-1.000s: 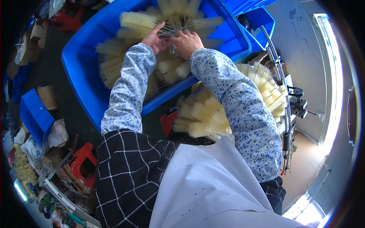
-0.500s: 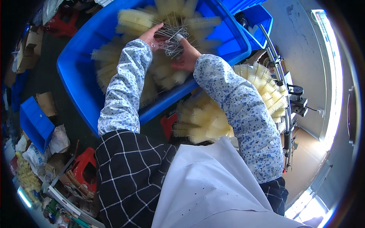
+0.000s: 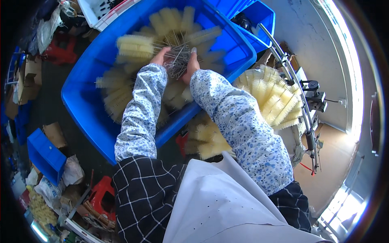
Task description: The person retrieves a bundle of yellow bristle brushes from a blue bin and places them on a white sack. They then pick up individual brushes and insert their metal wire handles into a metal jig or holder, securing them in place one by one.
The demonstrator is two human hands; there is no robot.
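A large blue tub (image 3: 87,127) holds many bottle brushes (image 3: 135,45) with cream bristles, fanned out in a ring. Their twisted wire handles (image 3: 177,60) with looped ends meet in a bunch near the middle. My left hand (image 3: 160,56) grips this bunch from the left side. From the right, my right hand (image 3: 192,68) presses against it, a pale covering showing on one fingertip. The wires between the palms hide several of my fingers.
A second heap of cream brushes (image 3: 271,97) lies right of the tub, beside a metal rail with a clamp (image 3: 314,95). A smaller blue bin (image 3: 259,20) stands at far right. To the left are a blue crate (image 3: 46,156), cardboard and a red stool (image 3: 103,198).
My hands have drawn closer together around the wire handles, the right one moving left. The whole view has shifted a little, showing more of the white crate at the top.
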